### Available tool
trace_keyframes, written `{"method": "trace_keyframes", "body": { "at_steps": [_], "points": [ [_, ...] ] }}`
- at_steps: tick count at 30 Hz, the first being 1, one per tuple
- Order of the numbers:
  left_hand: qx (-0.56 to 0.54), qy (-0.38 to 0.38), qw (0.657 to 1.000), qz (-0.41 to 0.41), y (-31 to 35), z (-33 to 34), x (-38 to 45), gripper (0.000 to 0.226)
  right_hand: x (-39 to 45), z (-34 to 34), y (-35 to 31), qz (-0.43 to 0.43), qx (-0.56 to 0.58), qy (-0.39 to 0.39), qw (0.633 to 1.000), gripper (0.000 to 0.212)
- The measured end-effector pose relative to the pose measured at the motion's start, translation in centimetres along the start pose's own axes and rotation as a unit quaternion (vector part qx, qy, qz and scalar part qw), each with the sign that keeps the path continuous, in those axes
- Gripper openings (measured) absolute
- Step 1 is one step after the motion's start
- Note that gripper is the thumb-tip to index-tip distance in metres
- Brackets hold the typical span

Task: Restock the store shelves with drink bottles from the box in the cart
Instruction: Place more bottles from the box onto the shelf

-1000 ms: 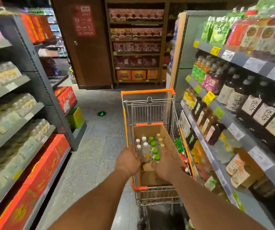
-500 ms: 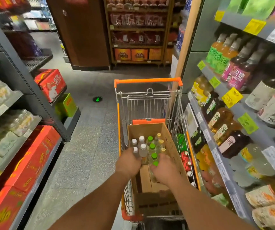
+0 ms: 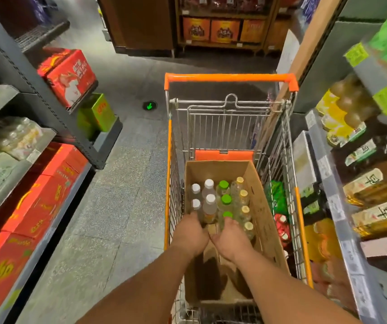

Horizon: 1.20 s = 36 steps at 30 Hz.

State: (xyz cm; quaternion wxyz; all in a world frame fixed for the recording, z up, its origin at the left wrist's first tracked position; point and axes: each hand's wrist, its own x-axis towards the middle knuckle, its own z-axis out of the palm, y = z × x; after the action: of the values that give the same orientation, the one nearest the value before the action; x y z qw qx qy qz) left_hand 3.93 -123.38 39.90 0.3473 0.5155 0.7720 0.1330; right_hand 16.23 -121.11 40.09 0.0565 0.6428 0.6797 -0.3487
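A brown cardboard box (image 3: 261,197) stands in the wire cart (image 3: 231,78) with orange trim. At its far end stand several clear drink bottles: white-capped ones (image 3: 209,184) on the left, green-capped ones (image 3: 226,199) in the middle, yellow-capped ones (image 3: 243,193) on the right. Both my hands are down inside the box at the nearest bottles. My left hand (image 3: 190,233) curls around the lower body of a white-capped bottle (image 3: 196,203). My right hand (image 3: 231,239) curls around a green-capped bottle (image 3: 227,214). The fingertips are hidden behind the hands.
Drink shelves (image 3: 342,213) with brown and yellow tea bottles (image 3: 372,183) run close along the cart's right side. Left shelving (image 3: 36,136) holds wrapped bottle packs above red cartons (image 3: 38,206). Grey aisle floor (image 3: 122,183) lies between. More packets (image 3: 276,199) sit in the cart beside the box.
My view has tilted down and drawn closer to the cart. Both hands have stayed at the near bottles in the box, closing in around them.
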Motion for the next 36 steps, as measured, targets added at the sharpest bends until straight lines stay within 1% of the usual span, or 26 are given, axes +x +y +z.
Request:
{"method": "trace_keyframes", "body": {
  "at_steps": [2, 4, 5, 8, 10, 14, 17, 21, 25, 27, 30, 32, 36],
  "points": [
    [-0.002, -0.013, 1.000, 0.005, 0.3, 0.3, 1.1, 0.036, 0.7, 0.3, 0.0, 0.024, 0.028, 0.006, 0.999, 0.041],
    [0.000, -0.023, 1.000, 0.010, 0.7, 0.9, 2.3, 0.034, 1.6, 0.5, 0.2, 0.027, 0.026, 0.007, 0.999, 0.040],
    [0.001, -0.035, 0.999, -0.001, 0.8, 1.2, 2.8, 0.036, 2.1, 0.7, 0.3, 0.030, 0.025, 0.003, 0.999, 0.038],
    [0.003, -0.067, 0.995, -0.075, 1.1, 2.1, 4.8, 0.052, 4.5, 0.8, 0.9, 0.026, 0.014, 0.000, 1.000, 0.036],
    [0.017, -0.089, 0.990, -0.108, 1.0, 2.8, 6.6, 0.064, 6.6, 0.9, 1.0, 0.018, -0.005, -0.008, 1.000, 0.037],
    [0.036, -0.122, 0.982, -0.139, 1.1, 3.7, 10.5, 0.081, 12.0, 0.9, 1.1, -0.032, -0.066, -0.019, 0.997, 0.052],
    [0.067, -0.134, 0.978, -0.146, 1.1, 4.3, 14.0, 0.089, 16.4, 1.0, 1.5, -0.100, -0.130, -0.002, 0.987, 0.051],
    [0.094, -0.128, 0.974, -0.159, 0.5, 5.5, 18.2, 0.072, 21.2, 1.4, 1.8, -0.146, -0.188, -0.020, 0.971, 0.056],
    [0.177, -0.111, 0.966, -0.150, -0.7, 7.8, 19.8, 0.056, 23.0, 3.3, 2.8, -0.159, -0.241, -0.026, 0.957, 0.053],
    [0.233, -0.099, 0.958, -0.136, -1.1, 8.6, 20.2, 0.048, 23.5, 4.2, 3.2, -0.159, -0.244, -0.028, 0.956, 0.048],
    [0.288, -0.108, 0.943, -0.126, -1.7, 9.5, 20.9, 0.043, 24.3, 4.8, 3.2, -0.157, -0.236, -0.011, 0.959, 0.038],
    [0.312, -0.118, 0.935, -0.118, -2.0, 9.7, 21.5, 0.040, 24.8, 5.1, 3.2, -0.158, -0.230, -0.001, 0.960, 0.032],
    [0.327, -0.121, 0.932, -0.102, -2.2, 10.0, 21.6, 0.035, 25.4, 5.5, 3.4, -0.157, -0.225, 0.011, 0.962, 0.028]
  ]
}}
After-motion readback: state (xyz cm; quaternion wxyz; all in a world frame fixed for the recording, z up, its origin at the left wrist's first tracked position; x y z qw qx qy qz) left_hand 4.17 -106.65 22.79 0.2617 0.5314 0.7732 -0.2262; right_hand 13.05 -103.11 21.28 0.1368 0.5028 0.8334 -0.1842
